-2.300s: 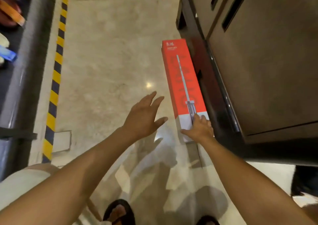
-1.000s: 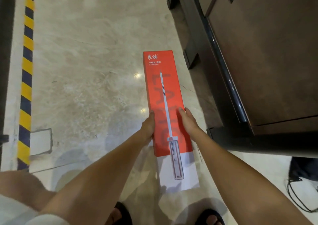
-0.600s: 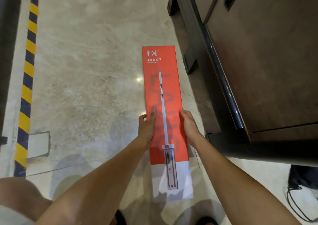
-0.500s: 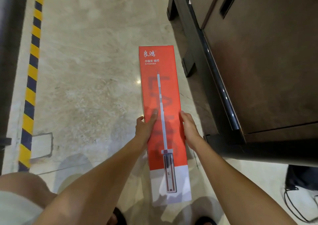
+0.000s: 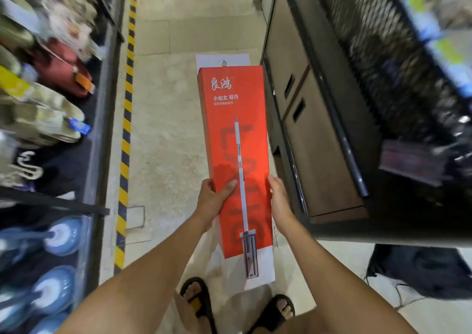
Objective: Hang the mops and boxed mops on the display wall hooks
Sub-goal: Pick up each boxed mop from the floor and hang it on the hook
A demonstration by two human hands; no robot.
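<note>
Boxed mop (image 5: 236,155) above floor (image 5: 166,155), between shelf (image 5: 51,129) left, cabinet (image 5: 316,142) right.

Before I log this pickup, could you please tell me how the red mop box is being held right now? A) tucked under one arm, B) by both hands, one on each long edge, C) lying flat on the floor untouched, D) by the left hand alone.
B: the left hand grips one long edge of the red mop box and the right hand the other, holding it above the floor.
</note>
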